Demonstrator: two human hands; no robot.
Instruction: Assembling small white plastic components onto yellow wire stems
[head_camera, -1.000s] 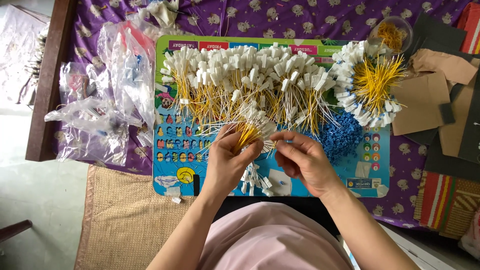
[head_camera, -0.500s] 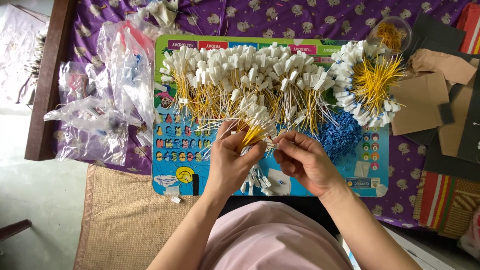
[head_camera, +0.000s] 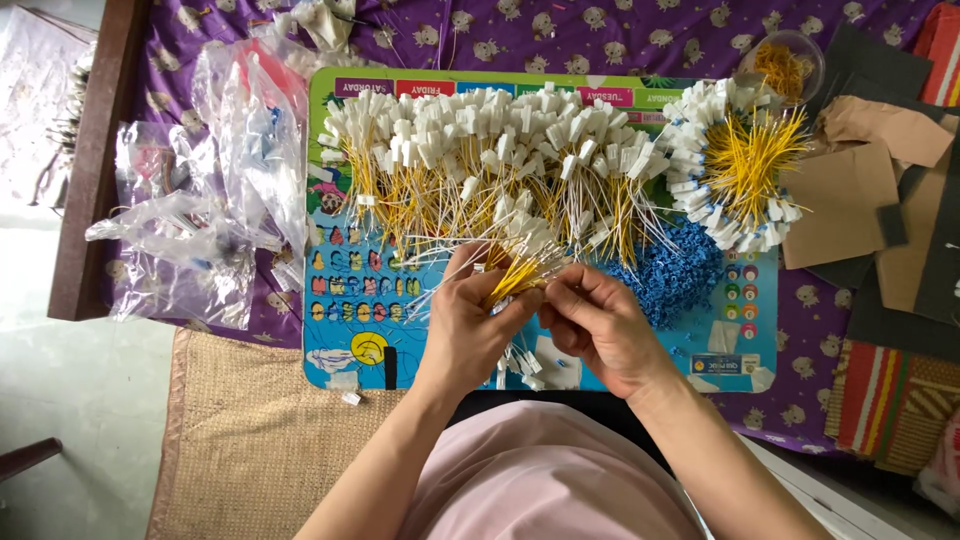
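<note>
Your left hand pinches a small bundle of yellow wires over a colourful board, just below the big spread of wires with white ends. Your right hand closes fingertips on the bundle's tip; it looks like sorting or fitting ends, and the next move calls for a fine, steady pinch. A round tub at top right holds yellow bits. Clear bags lie left, contents unclear.

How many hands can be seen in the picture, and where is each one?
2. The left hand holds a bunch of yellow wires over the colourful board. The right hand is beside it, pinching at the bunch. No others show.
</note>
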